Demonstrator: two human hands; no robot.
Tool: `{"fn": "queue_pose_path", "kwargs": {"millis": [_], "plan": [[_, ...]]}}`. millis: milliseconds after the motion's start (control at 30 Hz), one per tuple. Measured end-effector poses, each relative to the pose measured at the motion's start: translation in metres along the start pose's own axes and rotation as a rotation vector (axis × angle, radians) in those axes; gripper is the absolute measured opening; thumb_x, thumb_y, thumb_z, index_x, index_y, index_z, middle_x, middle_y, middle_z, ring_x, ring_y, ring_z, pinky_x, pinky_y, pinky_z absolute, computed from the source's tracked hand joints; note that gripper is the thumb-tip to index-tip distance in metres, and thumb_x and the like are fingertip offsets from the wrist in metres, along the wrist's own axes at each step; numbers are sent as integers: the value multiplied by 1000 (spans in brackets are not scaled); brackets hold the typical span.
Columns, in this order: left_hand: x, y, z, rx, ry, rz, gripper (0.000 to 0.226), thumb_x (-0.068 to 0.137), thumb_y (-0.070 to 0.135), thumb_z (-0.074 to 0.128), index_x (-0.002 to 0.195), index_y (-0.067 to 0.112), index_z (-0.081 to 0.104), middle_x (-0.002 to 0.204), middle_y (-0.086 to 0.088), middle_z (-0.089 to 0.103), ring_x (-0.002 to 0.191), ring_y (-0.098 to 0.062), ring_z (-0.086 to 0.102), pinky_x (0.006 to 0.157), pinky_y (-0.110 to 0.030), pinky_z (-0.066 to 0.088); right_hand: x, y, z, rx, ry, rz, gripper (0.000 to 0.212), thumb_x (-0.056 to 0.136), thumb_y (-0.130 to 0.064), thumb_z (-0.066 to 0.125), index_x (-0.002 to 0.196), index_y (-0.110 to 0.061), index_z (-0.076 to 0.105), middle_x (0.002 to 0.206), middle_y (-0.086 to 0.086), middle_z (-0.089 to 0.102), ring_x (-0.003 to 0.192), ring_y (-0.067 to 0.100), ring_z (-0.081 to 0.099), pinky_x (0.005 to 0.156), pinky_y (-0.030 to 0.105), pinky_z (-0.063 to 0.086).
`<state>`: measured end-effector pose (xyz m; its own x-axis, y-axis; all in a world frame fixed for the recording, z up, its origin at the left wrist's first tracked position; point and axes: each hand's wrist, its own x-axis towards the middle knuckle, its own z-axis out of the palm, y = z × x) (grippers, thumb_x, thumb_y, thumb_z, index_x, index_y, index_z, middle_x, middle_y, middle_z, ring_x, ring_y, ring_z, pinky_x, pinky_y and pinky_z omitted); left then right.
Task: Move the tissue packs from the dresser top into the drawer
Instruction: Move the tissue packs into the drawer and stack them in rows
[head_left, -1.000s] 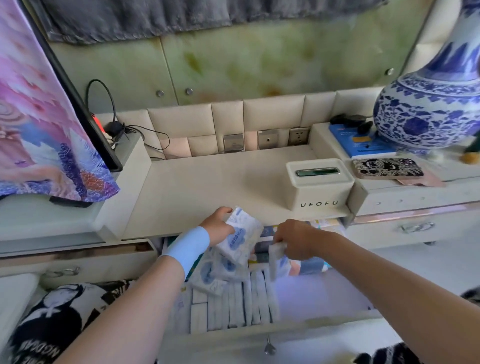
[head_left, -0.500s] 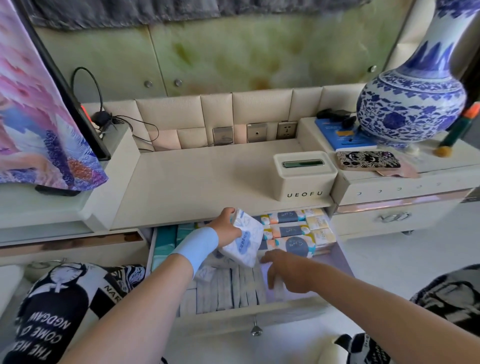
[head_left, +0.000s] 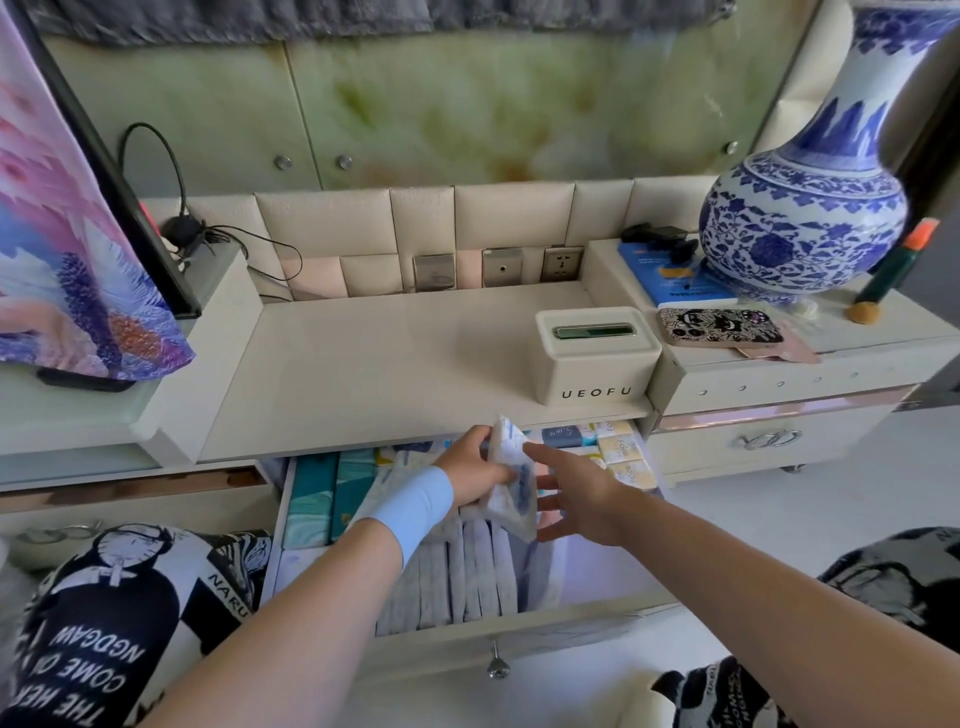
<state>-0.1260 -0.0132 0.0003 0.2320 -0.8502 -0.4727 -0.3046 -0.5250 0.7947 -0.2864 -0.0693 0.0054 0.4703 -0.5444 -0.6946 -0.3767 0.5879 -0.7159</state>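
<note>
My left hand (head_left: 470, 475), with a light blue band on the wrist, grips a white tissue pack with blue print (head_left: 511, 475) above the open drawer (head_left: 498, 626). My right hand (head_left: 574, 496) reaches in from the right with fingers spread, touching the far side of that pack. Below them a row of white tissue packs (head_left: 457, 577) stands on edge in the drawer. Teal boxes (head_left: 327, 493) fill its left side and small yellow and blue packs (head_left: 608, 449) its back right. No loose packs show on the dresser top (head_left: 389, 364).
A cream tissue box marked UEOFU (head_left: 597, 356) stands at the top's right end. On the raised right shelf are a blue-and-white vase (head_left: 802, 223), a patterned phone (head_left: 719, 327) and a blue book (head_left: 675, 278). Cloth-draped screen at left (head_left: 67, 234). The drawer knob (head_left: 497, 665) points toward me.
My right hand set a pack down in the drawer, then rose with fingers spread to the pack in my left hand. The view tilted down, showing more of the drawer.
</note>
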Motion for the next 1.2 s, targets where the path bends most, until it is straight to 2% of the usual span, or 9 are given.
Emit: {"fn": "queue_pose_path", "kwargs": {"millis": [100, 167, 267, 433, 633, 800, 1000, 1100, 1200], "plan": [[-1, 8, 12, -230, -216, 9, 50, 84, 17, 69, 131, 22, 54, 118, -10, 67, 99, -25, 70, 87, -42, 58, -1, 1, -1, -66, -62, -2, 46, 87, -55, 64, 119, -22, 66, 114, 9, 71, 104, 26, 67, 80, 45, 58], [-4, 15, 21, -250, -292, 23, 40, 90, 6, 61, 128, 19, 56, 117, -12, 67, 97, -22, 70, 85, -36, 58, 0, 2, -5, -109, 20, 5, 33, 94, -43, 59, 115, -19, 66, 108, 9, 71, 99, 26, 67, 86, 50, 56], [-1, 15, 30, 106, -208, 85, 43, 89, 15, 56, 130, 27, 55, 121, 1, 65, 109, -20, 64, 90, -35, 54, 0, 1, -21, -329, 200, 75, 20, 97, -24, 47, 109, -11, 57, 100, 15, 63, 89, 31, 62, 87, 52, 56], [5, 2, 45, 595, -210, 169, 45, 89, 28, 52, 132, 41, 53, 135, 12, 55, 121, -16, 54, 99, -32, 46, 2, -6, -45, -872, 330, 98, 22, 94, -18, 42, 112, -8, 50, 95, 14, 58, 85, 34, 62, 57, 37, 55], [16, -14, 68, 1156, -394, 360, 57, 93, 40, 52, 147, 42, 35, 155, -1, 27, 144, -25, 17, 116, -44, 27, 15, 13, -51, -1403, 289, 160, 41, 96, -31, 49, 128, -7, 55, 122, 11, 62, 112, 26, 59, 98, 35, 49], [22, -27, 65, 1172, -331, 354, 51, 88, 41, 59, 138, 38, 51, 156, 2, 23, 143, -25, 18, 113, -45, 32, 28, 37, -49, -1064, 119, 255, 40, 92, -9, 55, 131, 0, 49, 123, 21, 60, 101, 38, 65, 78, 44, 60], [25, -44, 49, 1056, -233, 316, 43, 83, 39, 68, 124, 27, 57, 142, 2, 38, 130, -23, 32, 105, -42, 38, 40, 69, -13, -350, -82, 288, 39, 89, -1, 53, 127, -6, 47, 119, 19, 58, 110, 37, 58, 96, 55, 50], [25, -52, 45, 1052, -199, 325, 58, 83, 45, 68, 132, 25, 47, 140, 0, 41, 126, -23, 36, 105, -41, 38, 45, 68, -4, -576, -118, 290, 57, 86, -27, 55, 139, -18, 37, 139, 11, 48, 120, 28, 54, 88, 44, 49], [26, -60, 44, 989, -165, 328, 68, 86, 42, 64, 145, 25, 34, 148, -2, 36, 133, -24, 34, 110, -42, 34, 47, 65, -1, -735, -121, 276, 45, 91, -35, 43, 130, -16, 51, 126, 10, 60, 94, 23, 67, 71, 34, 57]]}}
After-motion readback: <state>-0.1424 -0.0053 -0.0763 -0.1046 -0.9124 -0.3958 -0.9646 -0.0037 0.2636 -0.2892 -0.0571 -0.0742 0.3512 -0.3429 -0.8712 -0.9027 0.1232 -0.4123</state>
